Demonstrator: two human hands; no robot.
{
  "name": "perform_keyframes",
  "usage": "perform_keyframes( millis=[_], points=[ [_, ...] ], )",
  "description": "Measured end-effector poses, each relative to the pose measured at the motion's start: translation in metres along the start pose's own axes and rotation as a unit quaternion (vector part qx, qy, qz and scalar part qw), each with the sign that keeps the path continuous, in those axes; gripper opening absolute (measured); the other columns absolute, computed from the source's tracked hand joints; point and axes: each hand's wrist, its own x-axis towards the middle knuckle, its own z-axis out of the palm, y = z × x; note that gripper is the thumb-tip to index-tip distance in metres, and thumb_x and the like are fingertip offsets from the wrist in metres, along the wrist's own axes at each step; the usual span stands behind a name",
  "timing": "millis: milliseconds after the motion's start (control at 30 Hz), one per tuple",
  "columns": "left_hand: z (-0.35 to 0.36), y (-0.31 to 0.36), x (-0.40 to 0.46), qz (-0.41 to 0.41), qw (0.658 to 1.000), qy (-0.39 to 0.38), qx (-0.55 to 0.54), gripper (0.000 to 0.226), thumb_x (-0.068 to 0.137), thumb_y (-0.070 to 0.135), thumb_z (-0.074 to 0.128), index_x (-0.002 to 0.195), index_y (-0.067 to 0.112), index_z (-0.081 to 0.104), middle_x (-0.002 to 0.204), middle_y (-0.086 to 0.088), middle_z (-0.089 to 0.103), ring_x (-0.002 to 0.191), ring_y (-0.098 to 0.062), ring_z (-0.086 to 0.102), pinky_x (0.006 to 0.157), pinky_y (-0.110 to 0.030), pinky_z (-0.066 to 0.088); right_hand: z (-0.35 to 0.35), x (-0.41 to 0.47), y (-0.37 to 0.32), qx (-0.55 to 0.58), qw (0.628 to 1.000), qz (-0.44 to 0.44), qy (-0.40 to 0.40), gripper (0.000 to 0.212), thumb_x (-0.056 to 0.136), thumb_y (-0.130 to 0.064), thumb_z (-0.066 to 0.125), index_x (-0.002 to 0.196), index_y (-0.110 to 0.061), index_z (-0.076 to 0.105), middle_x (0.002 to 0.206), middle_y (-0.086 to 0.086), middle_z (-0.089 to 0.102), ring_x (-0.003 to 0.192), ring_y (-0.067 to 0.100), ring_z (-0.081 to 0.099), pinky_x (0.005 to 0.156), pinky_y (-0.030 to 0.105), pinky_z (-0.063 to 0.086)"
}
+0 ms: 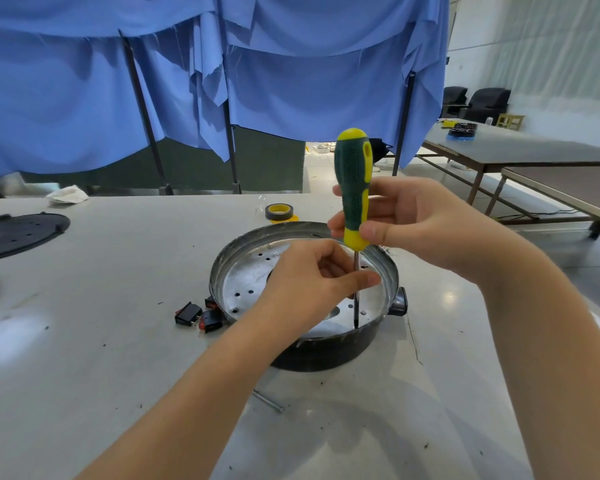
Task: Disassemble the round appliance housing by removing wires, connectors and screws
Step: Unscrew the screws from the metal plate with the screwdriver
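Head view, housing: the round appliance housing [303,348] sits on the grey table [84,375] directly in front of you, open side up, dark outer wall, perforated metal plate [243,282] inside.
Head view, right hand: your right hand [420,223] has fingers and thumb curled round the lower, yellow part of the screwdriver [353,188] handle, tool upright.
Head view, left hand: your left hand [309,282] pinches the bare shaft between thumb and fingers, steadying it above the plate.
Head view, tip: it meets the plate near the rim closest to you; I cannot tell whether it is seated in a screw head.
Step, judged: loosening a screw in the plate.
Risk 1: the tip may cam out if the shaft tilts or you press too lightly; it would skid across the smooth plate.
Risk 2: nothing holds the housing down, since both hands are on the tool; torque could turn or slide it.
Risk 3: a freed screw could drop through the plate's holes.
Edges: the housing rim stands proud round the plate and looks thin, with your left wrist just over it.
Room: black and red rocker switches [198,315] lie just beside the housing on its left; a tape roll [279,212] behind it; a loose long screw [267,400] on the near side; a black perforated disc [18,233] well apart at far left. The table to your right is bare.
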Motion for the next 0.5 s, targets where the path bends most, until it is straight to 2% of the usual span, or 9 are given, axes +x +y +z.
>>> perform_keyframes(
  millis=[100,200,233,300,367,500],
  points=[
    [0.0012,0.0021,-0.0004,0.003,0.999,-0.045,-0.005,0.010,0.082,0.015,0.073,0.079,0.022,0.067,0.078,-0.005,0.073,0.075,-0.021,0.071,0.069,-0.035,0.060,0.0018,0.0003,-0.0008,-0.001,1.000,0.000,-0.009,0.044,0.091,0.014,0.047,0.129,-0.008,0.052,0.104,0.008,0.071,0.099,0.017,0.070,0.082,0.021,0.055],
    [0.0006,0.0035,-0.0025,-0.015,0.995,-0.093,-0.036,0.017,0.091,0.005,0.060,0.092,0.020,0.066,0.084,0.004,0.075,0.078,-0.010,0.072,0.070,-0.019,0.056,-0.0002,0.0001,0.0004,-0.001,1.000,0.007,-0.007,0.044,0.093,0.013,0.044,0.131,-0.010,0.050,0.106,0.009,0.070,0.100,0.017,0.069,0.082,0.021,0.055],
    [0.0000,0.0038,-0.0028,-0.023,0.994,-0.098,-0.044,0.018,0.092,0.003,0.058,0.093,0.019,0.066,0.082,0.006,0.075,0.079,-0.009,0.072,0.071,-0.020,0.056,-0.0015,-0.0001,0.0006,0.001,1.000,0.010,-0.010,0.045,0.093,0.012,0.044,0.131,-0.011,0.050,0.106,0.009,0.071,0.100,0.017,0.069,0.082,0.021,0.054],
    [-0.0004,0.0032,-0.0022,-0.037,0.994,-0.091,-0.043,0.020,0.091,0.003,0.059,0.086,0.020,0.069,0.077,0.007,0.075,0.080,-0.010,0.073,0.081,-0.037,0.058,-0.0038,-0.0003,0.0008,0.005,1.000,0.020,-0.018,0.046,0.092,0.011,0.049,0.129,-0.015,0.052,0.107,0.006,0.072,0.101,0.015,0.069,0.083,0.020,0.054],
    [-0.0002,0.0028,-0.0018,-0.047,0.995,-0.075,-0.043,0.023,0.088,0.006,0.066,0.074,0.023,0.073,0.077,0.004,0.076,0.080,-0.015,0.073,0.087,-0.053,0.054,-0.0045,0.0002,0.0010,-0.011,0.999,0.030,-0.022,0.044,0.088,0.003,0.060,0.125,-0.021,0.056,0.105,0.000,0.073,0.100,0.012,0.069,0.084,0.018,0.054],
    [0.0011,0.0017,-0.0016,-0.031,0.998,-0.054,-0.030,0.015,0.078,0.011,0.076,0.075,0.025,0.074,0.074,-0.002,0.075,0.076,-0.020,0.073,0.081,-0.056,0.055,-0.0008,0.0022,0.0007,-0.059,0.998,0.036,0.008,0.043,0.068,-0.030,0.076,0.110,-0.026,0.066,0.091,-0.005,0.073,0.088,0.008,0.069,0.076,0.014,0.053]
  ],
)
